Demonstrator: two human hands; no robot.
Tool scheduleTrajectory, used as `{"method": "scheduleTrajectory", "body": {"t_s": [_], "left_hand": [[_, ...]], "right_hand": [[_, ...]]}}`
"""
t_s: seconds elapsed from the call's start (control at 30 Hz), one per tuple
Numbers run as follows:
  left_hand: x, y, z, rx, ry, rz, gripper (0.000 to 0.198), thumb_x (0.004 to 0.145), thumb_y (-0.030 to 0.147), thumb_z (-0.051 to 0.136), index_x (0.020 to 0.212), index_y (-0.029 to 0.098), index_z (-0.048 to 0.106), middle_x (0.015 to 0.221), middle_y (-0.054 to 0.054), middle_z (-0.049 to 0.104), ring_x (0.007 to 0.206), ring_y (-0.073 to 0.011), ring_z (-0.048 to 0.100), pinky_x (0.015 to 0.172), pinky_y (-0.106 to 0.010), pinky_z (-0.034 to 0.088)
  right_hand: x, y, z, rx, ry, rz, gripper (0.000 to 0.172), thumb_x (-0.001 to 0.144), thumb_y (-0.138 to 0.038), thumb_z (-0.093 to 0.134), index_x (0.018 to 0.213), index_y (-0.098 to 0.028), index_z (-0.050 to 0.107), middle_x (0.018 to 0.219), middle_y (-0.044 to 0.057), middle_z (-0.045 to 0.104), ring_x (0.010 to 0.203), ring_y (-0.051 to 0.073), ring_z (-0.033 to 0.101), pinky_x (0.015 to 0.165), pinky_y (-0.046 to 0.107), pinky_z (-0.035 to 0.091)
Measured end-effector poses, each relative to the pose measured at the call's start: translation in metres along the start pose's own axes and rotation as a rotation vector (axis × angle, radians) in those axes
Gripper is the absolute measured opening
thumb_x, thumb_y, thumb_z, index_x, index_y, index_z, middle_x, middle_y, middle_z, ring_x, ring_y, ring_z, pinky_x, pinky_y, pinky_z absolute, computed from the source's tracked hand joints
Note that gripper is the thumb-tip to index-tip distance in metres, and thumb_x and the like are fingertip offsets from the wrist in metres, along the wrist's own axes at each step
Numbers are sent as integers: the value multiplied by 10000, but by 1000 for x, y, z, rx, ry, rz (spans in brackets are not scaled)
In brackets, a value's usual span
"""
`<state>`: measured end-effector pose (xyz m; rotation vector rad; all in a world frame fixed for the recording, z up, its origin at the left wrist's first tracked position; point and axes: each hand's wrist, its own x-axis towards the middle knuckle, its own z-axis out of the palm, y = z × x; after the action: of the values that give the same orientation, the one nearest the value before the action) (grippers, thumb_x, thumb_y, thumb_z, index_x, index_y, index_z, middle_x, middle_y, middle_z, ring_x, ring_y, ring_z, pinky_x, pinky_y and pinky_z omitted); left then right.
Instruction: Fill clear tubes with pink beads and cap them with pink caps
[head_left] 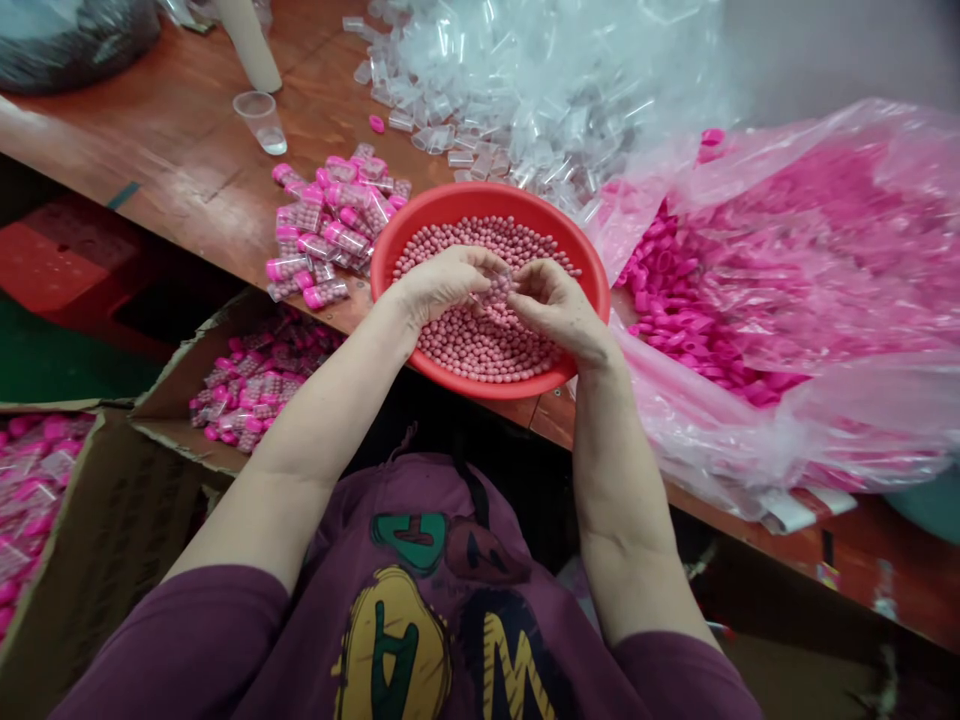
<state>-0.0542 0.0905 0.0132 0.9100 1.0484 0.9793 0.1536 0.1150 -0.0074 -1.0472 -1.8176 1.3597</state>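
Over the red bowl (pixel 592 280) of pink beads (pixel 480 355), my two hands meet at a small clear plastic tube (pixel 498 289) with pink beads in it. My left hand (pixel 448 283) is closed around the tube's left part. At its right end, my right hand (pixel 553 305) pinches with thumb and fingers; whether a cap is between them cannot be made out. To the left of the bowl lies a pile of bead-filled tubes (pixel 337 215) with bright pink caps.
Loose clear tubes (pixel 480 100) are heaped behind the bowl. On the right, a pink plastic bag (pixel 825 250) spills pink caps (pixel 682 310). A small clear cup (pixel 262 122) stands far left. Cardboard boxes (pixel 142 500) of filled tubes sit below the table edge.
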Motion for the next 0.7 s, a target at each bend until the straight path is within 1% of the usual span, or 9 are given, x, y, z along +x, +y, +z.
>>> {"method": "scheduleTrajectory", "body": {"t_s": [0.1,0.17,0.23,0.3,0.4,0.47,0.57,0.63,0.7], "left_hand": [[4,-3,-1,26,-43,13,349,770,-149,559,849,140,737,792,-14,683,684,-104,606,640,-241,490],[6,-4,-2,1,-55,1,346,756,-149,558,852,135,730,763,-2,669,663,-98,602,641,-239,497],[8,-4,-4,-60,-41,-25,353,748,-150,553,880,127,727,764,-3,679,661,-104,624,646,-250,517],[9,-2,-5,-130,-37,-50,370,743,-149,553,928,119,728,787,-7,705,677,-113,655,666,-265,549],[9,3,-5,-244,-60,-42,353,795,-112,586,1016,126,725,834,-10,753,729,-120,701,710,-266,586],[9,8,-1,-330,-44,-11,257,883,-40,626,1046,135,720,868,-21,782,767,-124,722,738,-265,600],[8,14,11,-427,34,15,37,1019,142,689,1025,140,726,872,-40,793,791,-130,726,787,-269,610],[8,14,21,-449,63,13,109,1053,245,732,1005,147,731,863,-40,793,804,-132,727,808,-259,605],[6,11,29,-455,74,3,146,1057,283,758,990,156,735,855,-30,788,796,-126,721,793,-240,589]], "right_hand": [[-1,-1,0,38,-11,34,276,832,-299,885,897,-260,620,745,-49,583,634,108,474,551,257,343],[-1,0,-1,84,11,53,269,843,-328,899,922,-261,651,734,-50,609,607,103,470,528,256,327],[0,2,-2,126,81,65,298,858,-406,916,934,-268,663,742,-47,658,578,102,480,507,257,326],[1,5,-3,145,167,34,355,863,-510,931,917,-274,671,765,-38,716,596,113,552,535,262,408],[4,10,-6,133,253,-60,467,845,-665,948,894,-270,704,801,-23,769,730,140,692,728,289,578],[6,12,-7,116,300,-110,547,833,-772,930,865,-267,719,774,-27,753,762,144,713,803,298,605],[9,12,-6,97,400,-191,701,877,-931,778,703,-264,649,625,-41,617,650,137,656,713,301,580],[10,12,-4,95,471,-251,794,922,-982,662,612,-260,548,544,-48,492,548,122,570,601,295,513],[8,17,-10,63,525,-292,798,953,-980,620,623,-260,528,526,-56,438,489,107,492,522,285,433]]}}
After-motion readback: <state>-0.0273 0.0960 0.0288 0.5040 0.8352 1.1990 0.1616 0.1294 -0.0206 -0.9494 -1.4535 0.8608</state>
